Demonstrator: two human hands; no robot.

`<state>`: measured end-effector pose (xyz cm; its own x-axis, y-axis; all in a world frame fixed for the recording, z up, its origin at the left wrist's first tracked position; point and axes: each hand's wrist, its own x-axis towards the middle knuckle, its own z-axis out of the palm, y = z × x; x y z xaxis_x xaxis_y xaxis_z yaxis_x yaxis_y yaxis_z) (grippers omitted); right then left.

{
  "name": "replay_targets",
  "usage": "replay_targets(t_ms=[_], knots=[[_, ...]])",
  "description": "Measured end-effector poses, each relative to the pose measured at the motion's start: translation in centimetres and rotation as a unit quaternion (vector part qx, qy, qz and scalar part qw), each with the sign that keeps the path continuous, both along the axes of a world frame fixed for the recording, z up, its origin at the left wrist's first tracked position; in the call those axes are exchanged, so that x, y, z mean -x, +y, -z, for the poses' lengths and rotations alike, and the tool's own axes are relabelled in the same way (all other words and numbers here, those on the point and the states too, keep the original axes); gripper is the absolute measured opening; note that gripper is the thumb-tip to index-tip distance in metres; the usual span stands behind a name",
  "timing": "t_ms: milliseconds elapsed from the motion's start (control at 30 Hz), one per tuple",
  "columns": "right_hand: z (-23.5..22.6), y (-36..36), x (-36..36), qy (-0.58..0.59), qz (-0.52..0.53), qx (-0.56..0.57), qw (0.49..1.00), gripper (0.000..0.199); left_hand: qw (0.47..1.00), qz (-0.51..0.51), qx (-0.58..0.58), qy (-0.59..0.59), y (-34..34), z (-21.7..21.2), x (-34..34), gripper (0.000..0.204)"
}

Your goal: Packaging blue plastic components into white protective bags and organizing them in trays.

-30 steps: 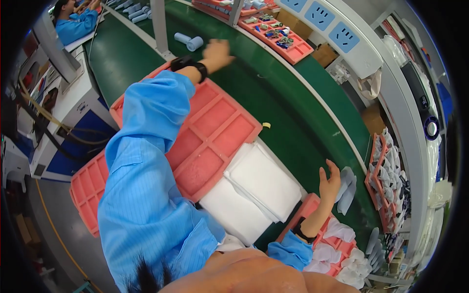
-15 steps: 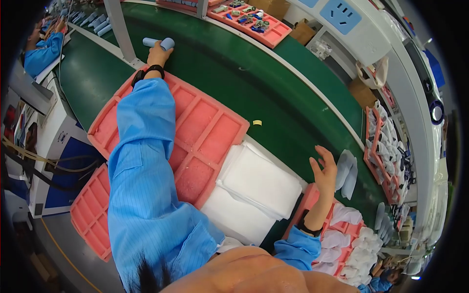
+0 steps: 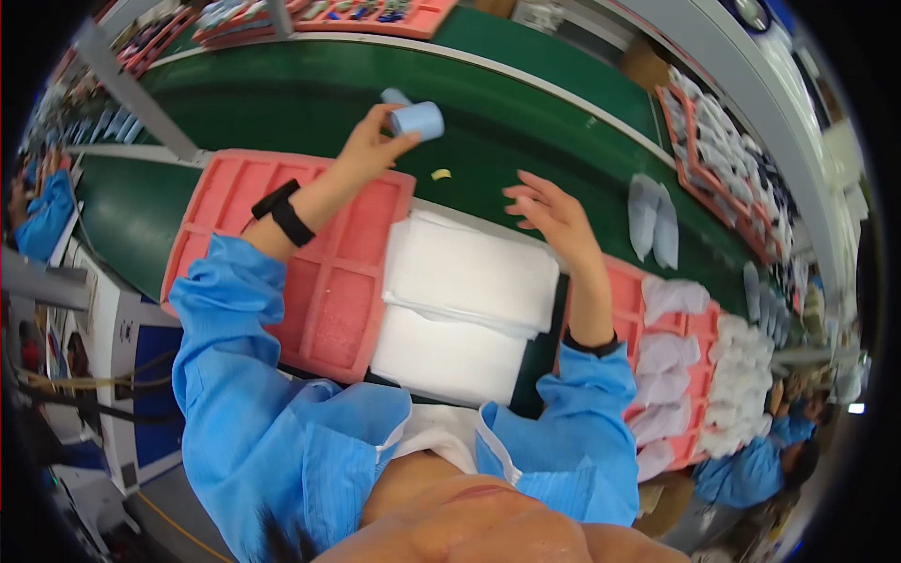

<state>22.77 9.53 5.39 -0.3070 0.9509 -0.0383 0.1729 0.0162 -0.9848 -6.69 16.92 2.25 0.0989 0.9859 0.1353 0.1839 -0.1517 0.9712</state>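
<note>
A light-blue handheld device (image 3: 418,120) with a rounded cylindrical body and a short second part behind it is gripped by my left hand (image 3: 372,148). I hold it above the green belt, past the far edge of a pink compartment tray (image 3: 324,281). My right hand (image 3: 556,218) is raised over the belt with fingers apart and nothing in it. Between the hands, nearer to me, lie stacked white sheets (image 3: 469,272). On the belt there is a small yellow scrap (image 3: 441,174). Two pale-blue wrapped pieces (image 3: 654,220) lie to the right of my right hand.
At right, a pink tray (image 3: 619,281) holds white wrapped bundles (image 3: 737,385). Beyond the belt stand another pink tray (image 3: 690,155) of white-wrapped pieces and one with small parts (image 3: 375,17). A metal post (image 3: 136,89) rises at far left. Other people in blue work at both sides.
My left hand has lifted the light-blue device and brought it right and nearer to me. My right hand has shifted left and farther out. The view has turned.
</note>
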Motion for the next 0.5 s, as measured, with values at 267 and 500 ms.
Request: replay_targets(t_ms=[267, 500], knots=[[-1.7, -1.6, 2.1, 0.191, 0.114, -0.096, 0.97, 0.055, 0.938, 0.005, -0.341, 0.064, -8.9, -3.1, -13.7, 0.06], [-2.5, -1.7, 0.2, 0.119, 0.212, -0.225, 0.943, 0.057, 0.971, 0.131, -0.15, 0.134, -9.7, 1.1, -15.0, 0.046]])
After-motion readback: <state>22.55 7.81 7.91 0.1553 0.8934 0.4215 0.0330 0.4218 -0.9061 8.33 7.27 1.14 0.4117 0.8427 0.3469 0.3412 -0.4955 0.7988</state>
